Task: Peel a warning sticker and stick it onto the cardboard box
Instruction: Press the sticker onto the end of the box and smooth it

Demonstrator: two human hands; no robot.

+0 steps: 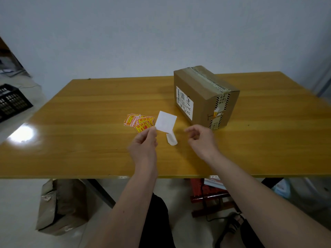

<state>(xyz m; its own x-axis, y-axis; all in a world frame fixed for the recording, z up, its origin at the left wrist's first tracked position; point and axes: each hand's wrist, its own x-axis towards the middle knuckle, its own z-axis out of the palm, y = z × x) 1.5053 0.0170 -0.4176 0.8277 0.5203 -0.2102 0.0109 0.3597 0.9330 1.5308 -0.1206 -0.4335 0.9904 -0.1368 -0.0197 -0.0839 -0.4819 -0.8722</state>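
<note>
Yellow wooden surface (89, 108). Our left hand (145, 142) pinches a white-backed sticker (165, 121); right hand (200, 138) loose, empty. We should pick a corner, peeling slowly toward the box (202, 97).

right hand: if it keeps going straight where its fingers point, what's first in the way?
Probably the white sheet pinched in the left hand: the right hand has fingers curled leftward toward it. Depth is unclear.
</note>
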